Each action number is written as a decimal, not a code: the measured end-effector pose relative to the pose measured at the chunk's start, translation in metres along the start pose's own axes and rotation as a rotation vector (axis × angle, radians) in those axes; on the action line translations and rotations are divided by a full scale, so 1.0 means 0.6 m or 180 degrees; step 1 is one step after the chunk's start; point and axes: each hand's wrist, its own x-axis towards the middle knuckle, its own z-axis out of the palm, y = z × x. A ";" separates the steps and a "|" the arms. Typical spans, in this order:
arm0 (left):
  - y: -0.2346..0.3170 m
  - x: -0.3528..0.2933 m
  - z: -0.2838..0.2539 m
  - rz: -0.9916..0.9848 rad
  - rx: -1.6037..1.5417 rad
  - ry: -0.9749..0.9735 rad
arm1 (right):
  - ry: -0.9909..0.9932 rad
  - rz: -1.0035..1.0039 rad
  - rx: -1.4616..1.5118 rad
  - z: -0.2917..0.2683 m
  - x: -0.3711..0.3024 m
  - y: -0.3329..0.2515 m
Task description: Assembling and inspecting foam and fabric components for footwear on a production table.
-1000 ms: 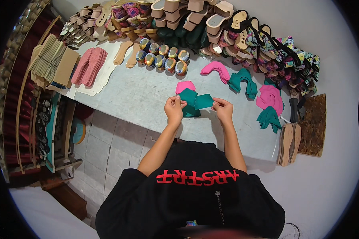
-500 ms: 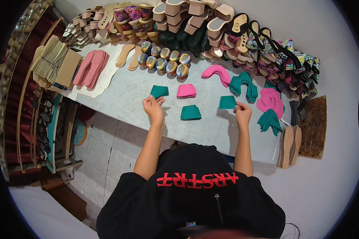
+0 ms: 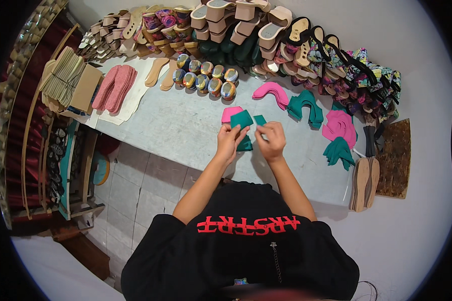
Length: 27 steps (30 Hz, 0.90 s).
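My left hand (image 3: 229, 142) pinches a green fabric piece (image 3: 241, 119), which is held up over the table and faces me nearly flat. Close to its right, my right hand (image 3: 271, 140) grips another green piece (image 3: 259, 120), seen partly from the side. The two pieces are slightly apart. Beneath and behind my left hand lies a pink stack (image 3: 227, 114) of similar cut pieces, partly covered by the held one. A green stack (image 3: 245, 144) on the table shows between my hands, its left part hidden by my left hand.
Curved pink strips (image 3: 270, 92), curved green strips (image 3: 305, 107), a pink pile (image 3: 339, 125) and a green pile (image 3: 339, 153) lie to the right on the grey table (image 3: 186, 131). Small patterned rolls (image 3: 202, 83) stand farther back, before rows of sandals (image 3: 246, 25). Pink soles (image 3: 116, 88) lie left.
Both hands have moved in toward each other, bringing the two green pieces together over the middle of the table. The left one came rightward, the right one leftward.
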 end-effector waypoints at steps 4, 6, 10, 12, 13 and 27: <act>-0.014 -0.001 0.000 -0.0064 0.0532 -0.0088 | -0.0280 -0.0899 0.0052 0.015 -0.004 -0.008; -0.013 -0.003 -0.001 -0.0101 0.0639 -0.0213 | -0.0473 -0.1118 0.0094 0.018 -0.003 -0.009; -0.008 -0.008 0.010 -0.0232 0.0798 -0.0287 | -0.0617 -0.1221 0.0133 0.024 -0.009 -0.002; -0.009 -0.003 0.002 -0.0282 0.0787 -0.0514 | -0.0728 -0.1291 0.0077 0.023 -0.011 0.001; -0.010 0.000 -0.003 -0.0342 0.0781 -0.0736 | -0.0727 -0.1298 0.0074 0.024 -0.011 0.002; -0.013 0.004 -0.005 -0.0437 -0.0108 -0.0901 | -0.0823 -0.0960 0.0014 0.032 -0.014 0.004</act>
